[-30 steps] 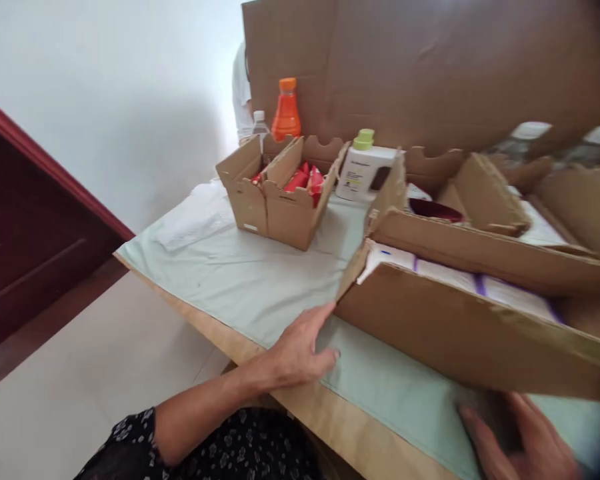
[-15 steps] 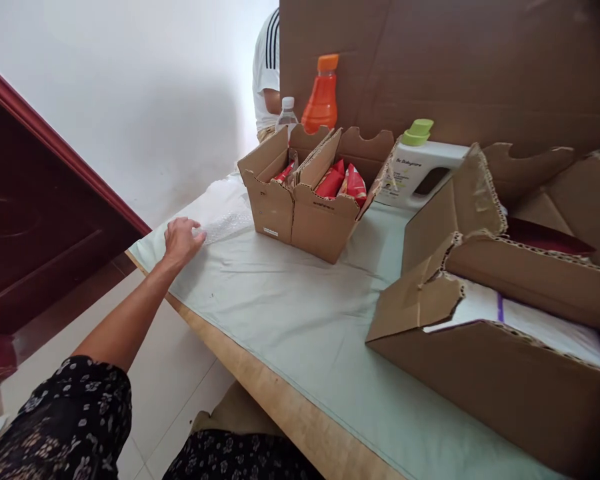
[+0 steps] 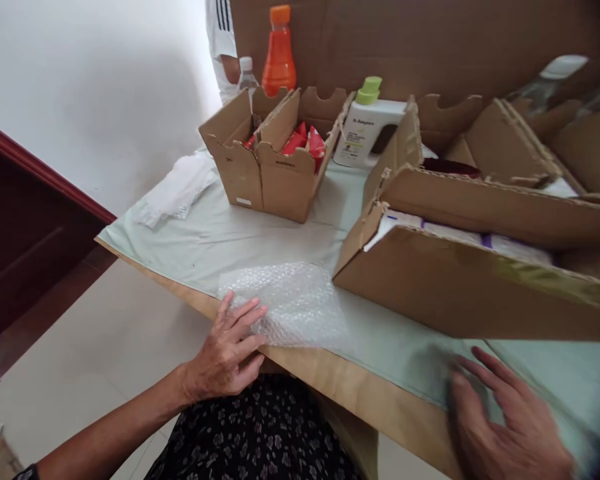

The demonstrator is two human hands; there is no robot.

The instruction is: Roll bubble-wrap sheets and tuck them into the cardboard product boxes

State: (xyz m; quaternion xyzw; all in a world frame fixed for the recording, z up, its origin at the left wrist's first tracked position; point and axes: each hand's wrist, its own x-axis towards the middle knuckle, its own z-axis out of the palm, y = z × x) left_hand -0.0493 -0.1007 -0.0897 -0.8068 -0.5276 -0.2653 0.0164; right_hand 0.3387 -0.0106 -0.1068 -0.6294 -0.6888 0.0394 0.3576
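Observation:
A sheet of clear bubble wrap (image 3: 300,303) lies on the cloth-covered table in front of me, its near side along the table edge. My left hand (image 3: 233,347) rests palm down at the sheet's left corner, with fingers spread and touching the plastic. Low on the right, my right hand (image 3: 510,417) hovers near the table edge, slightly blurred, its fingers apart and nothing seen in them. More white and clear wrapping (image 3: 177,190) lies near the table's far left corner.
A divided cardboard box (image 3: 285,190) with red packets stands beyond the wrap. At right sits a larger cardboard box (image 3: 470,287) holding white-and-purple packs. An orange bottle (image 3: 279,60) and a white jug (image 3: 363,130) stand behind, before a cardboard panel. A person's sleeve (image 3: 223,30) shows at the back.
My left hand has come from the far left wrapping to the near table edge, and a bubble wrap sheet now lies under its fingers. My right hand has entered at lower right. The view has shifted right.

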